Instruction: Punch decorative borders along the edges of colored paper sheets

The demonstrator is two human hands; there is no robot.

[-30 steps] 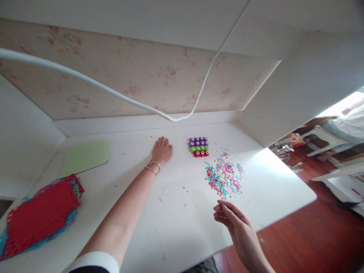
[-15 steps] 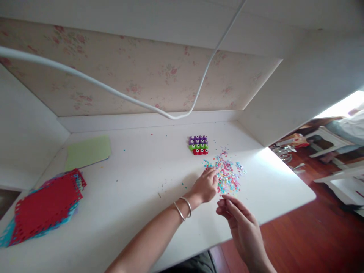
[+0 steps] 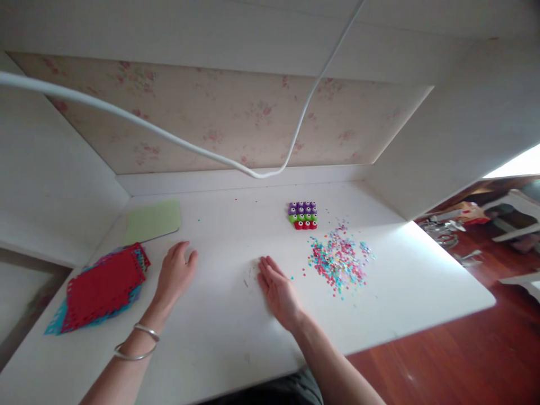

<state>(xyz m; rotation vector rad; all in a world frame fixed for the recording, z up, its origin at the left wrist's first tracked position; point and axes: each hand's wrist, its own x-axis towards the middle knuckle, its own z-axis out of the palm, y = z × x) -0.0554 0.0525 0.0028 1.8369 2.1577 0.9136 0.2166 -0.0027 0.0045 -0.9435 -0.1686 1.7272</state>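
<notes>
My left hand (image 3: 175,273), with a silver bangle (image 3: 137,343) on the wrist, is open just right of a stack of red and blue sheets with punched edges (image 3: 101,287). It holds nothing. Near the middle of the white desk (image 3: 219,309), my right hand (image 3: 278,292) is open, palm turned sideways and fingers stretched out beside some small dark scraps (image 3: 248,277). To its right lies a loose spread of colourful confetti bits (image 3: 340,261). Behind that, small purple, green and red eyeball-like pieces (image 3: 302,215) sit together in rows.
A pale green sheet (image 3: 154,219) lies at the back left of the desk. A white cable (image 3: 189,145) hangs across the view in front of the floral wall panel (image 3: 253,118). White side panels (image 3: 442,129) border the desk, whose front edge curves at the right above a reddish floor (image 3: 426,360).
My left hand has moved from the confetti leftward to beside the punched sheets. My right hand has opened and swung left to the desk's middle. The view has shifted slightly left.
</notes>
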